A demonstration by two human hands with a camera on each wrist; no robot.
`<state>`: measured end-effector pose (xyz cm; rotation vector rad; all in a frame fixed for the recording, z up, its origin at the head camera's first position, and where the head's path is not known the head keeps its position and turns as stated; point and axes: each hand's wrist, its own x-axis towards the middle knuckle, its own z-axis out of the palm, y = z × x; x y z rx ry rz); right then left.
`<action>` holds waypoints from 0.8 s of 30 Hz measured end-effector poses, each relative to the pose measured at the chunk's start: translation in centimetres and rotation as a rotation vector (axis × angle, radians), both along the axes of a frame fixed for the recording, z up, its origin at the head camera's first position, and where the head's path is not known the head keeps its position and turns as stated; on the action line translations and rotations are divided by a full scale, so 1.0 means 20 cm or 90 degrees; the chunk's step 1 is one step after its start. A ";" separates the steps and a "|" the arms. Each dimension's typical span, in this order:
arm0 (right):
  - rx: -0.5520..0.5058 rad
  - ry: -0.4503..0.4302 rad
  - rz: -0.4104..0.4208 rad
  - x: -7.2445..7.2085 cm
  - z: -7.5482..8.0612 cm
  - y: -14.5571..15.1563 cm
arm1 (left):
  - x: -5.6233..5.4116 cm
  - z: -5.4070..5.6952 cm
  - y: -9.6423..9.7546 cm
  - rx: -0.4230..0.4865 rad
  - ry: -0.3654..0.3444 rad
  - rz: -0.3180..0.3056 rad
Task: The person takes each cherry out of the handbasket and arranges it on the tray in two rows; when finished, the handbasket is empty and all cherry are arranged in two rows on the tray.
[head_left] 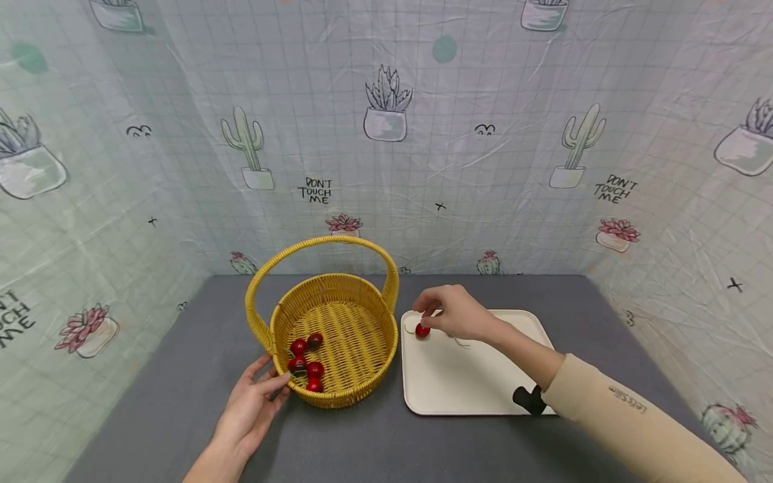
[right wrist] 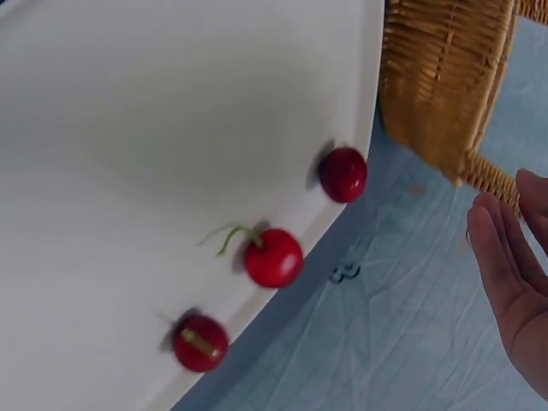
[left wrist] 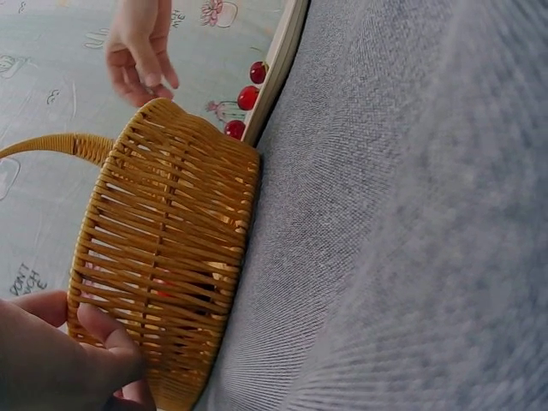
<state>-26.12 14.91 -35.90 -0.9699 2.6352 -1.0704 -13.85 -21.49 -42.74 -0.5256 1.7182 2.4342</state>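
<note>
A yellow woven basket (head_left: 335, 400) with an arched handle stands left of a white tray (head_left: 449, 386). My left hand (head_left: 250, 409) grips the basket's near left side, fingers and thumb at its rim and wall. Several red cherries (head_left: 315, 369) lie inside at the left. Over the tray's far left part hovers my right hand (head_left: 455, 312), fingers loosely bent, with nothing seen between them in the wrist views. Just below its fingertips in the head view is a cherry (head_left: 423, 330). The right wrist view has three cherries along the tray's edge, including a stemmed cherry (right wrist: 274, 258).
Both containers sit on a grey cloth-covered table (head_left: 362, 443). Behind and at the sides hangs a pale curtain (head_left: 338, 134) printed with potted plants. A small black object (head_left: 529, 400) shows beside the right cuff. The basket's handle (head_left: 323, 240) rises above its rim.
</note>
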 end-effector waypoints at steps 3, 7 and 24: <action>-0.005 -0.002 0.036 0.00 0.00 -0.09 | 0.00 0.00 0.00 0.000 -0.001 0.000; 0.009 0.010 0.066 0.02 0.01 -0.22 | -0.01 0.00 0.00 0.002 -0.002 -0.003; 0.033 0.008 0.163 0.05 -0.13 -0.63 | 0.00 0.00 0.00 0.003 -0.003 0.000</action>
